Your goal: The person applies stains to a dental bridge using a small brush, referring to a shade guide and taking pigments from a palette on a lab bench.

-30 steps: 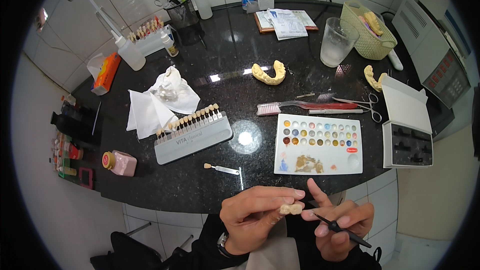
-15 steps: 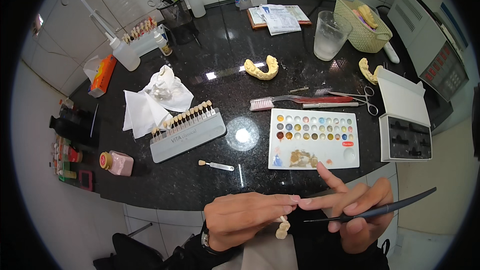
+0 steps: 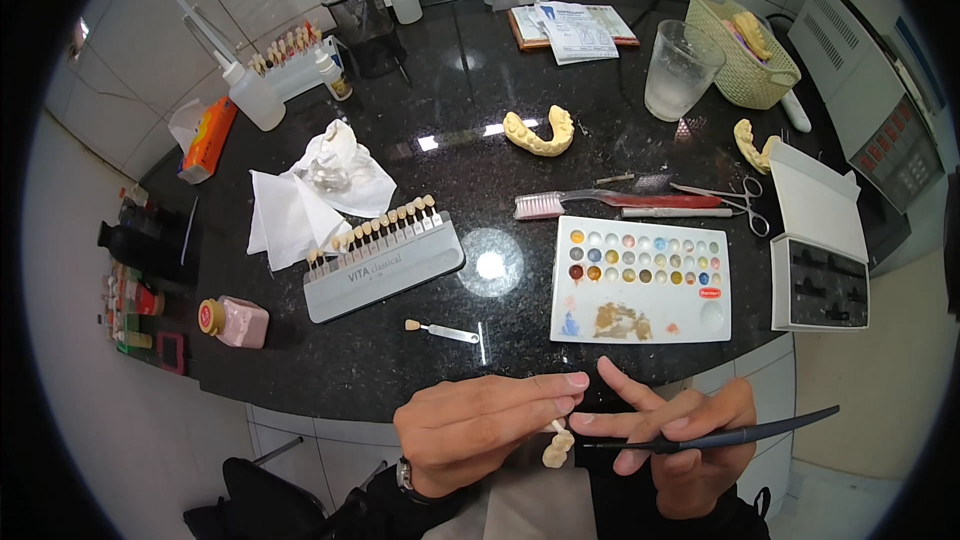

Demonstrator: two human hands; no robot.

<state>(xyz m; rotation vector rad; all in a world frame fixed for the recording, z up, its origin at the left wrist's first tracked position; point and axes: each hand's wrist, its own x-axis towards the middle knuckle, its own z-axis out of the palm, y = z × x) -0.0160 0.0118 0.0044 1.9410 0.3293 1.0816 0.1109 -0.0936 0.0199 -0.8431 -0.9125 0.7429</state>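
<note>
Near the counter's front edge, my left hand (image 3: 460, 432) is closed, pinching a short pale stick that carries a small cream dental bridge (image 3: 557, 450). Its tooth shapes hang below my fingertips. My right hand (image 3: 690, 455) grips a fine brush (image 3: 765, 428) with a dark curved handle, held almost level. The brush's thin tip points left and lies close to the bridge; whether it touches, I cannot tell. One right finger rests by the left fingertips and another points up toward the white paint palette (image 3: 690, 325), which bears several colour wells and a brown smear.
A grey shade guide (image 3: 390, 275) with tooth tabs lies left, with one loose tab (image 3: 445, 332) before it. Crumpled tissue (image 3: 335, 175) and a pink jar (image 3: 240, 322) stand farther left. Behind the palette are a toothbrush (image 3: 540, 205), scissor-like forceps (image 3: 750, 205) and a dental cast (image 3: 540, 132).
My right hand has moved left, bringing the brush tip nearer the bridge. The left hand has shifted slightly left and the bridge has turned a little. The whole view has shifted slightly.
</note>
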